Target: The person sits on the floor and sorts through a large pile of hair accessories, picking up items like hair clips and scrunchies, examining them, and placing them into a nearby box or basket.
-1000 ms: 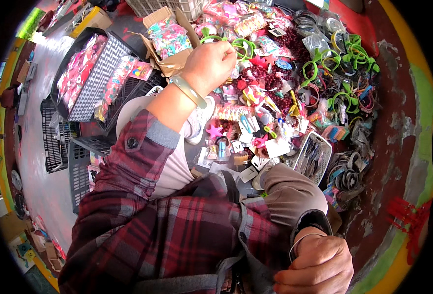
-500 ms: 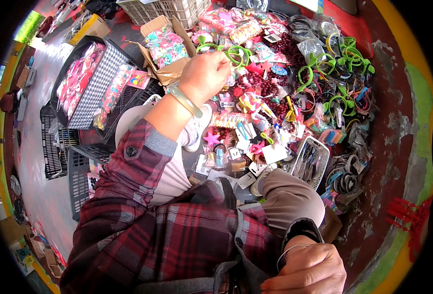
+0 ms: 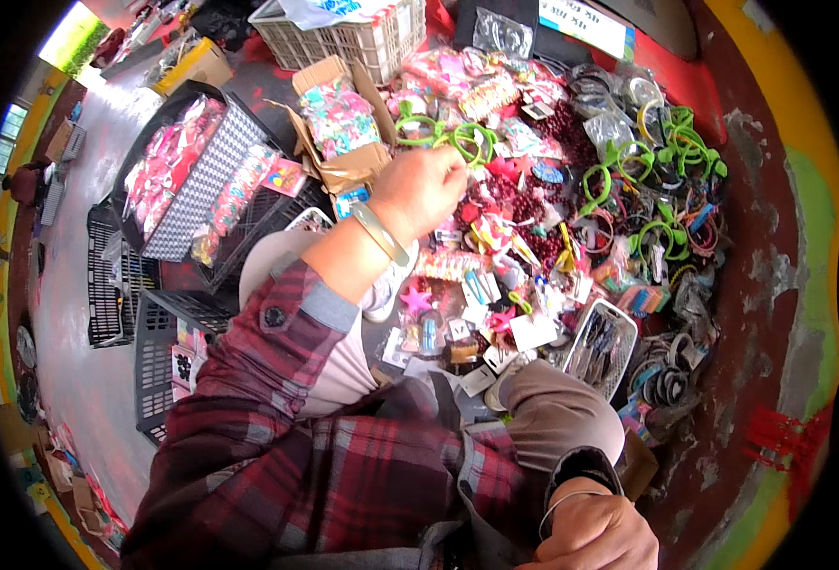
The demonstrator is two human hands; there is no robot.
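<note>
My left hand (image 3: 421, 193), with a pale bangle (image 3: 379, 233) at the wrist, hovers over the near edge of a heap of hair accessories. Its fingers are curled closed; whatever they grip, if anything, is hidden. Just beyond the knuckles lies a green hoop headband (image 3: 474, 142). Below the hand rest a pink star (image 3: 415, 300) and a striped, packed strip of hair ties (image 3: 450, 265). My right hand (image 3: 598, 532), wearing a thin bracelet, stays low by my right knee with fingers folded; what it holds cannot be seen.
An open cardboard box (image 3: 381, 104) of colourful packets stands left of the heap. A houndstooth bin (image 3: 191, 180) and black crates (image 3: 158, 356) are further left. A grey crate (image 3: 343, 46) is at the back. A white basket (image 3: 583, 372) sits right of my shoes.
The view has shifted, so the scene sits lower. My left hand has drawn back slightly toward me from the green headbands. My right hand is nearly still.
</note>
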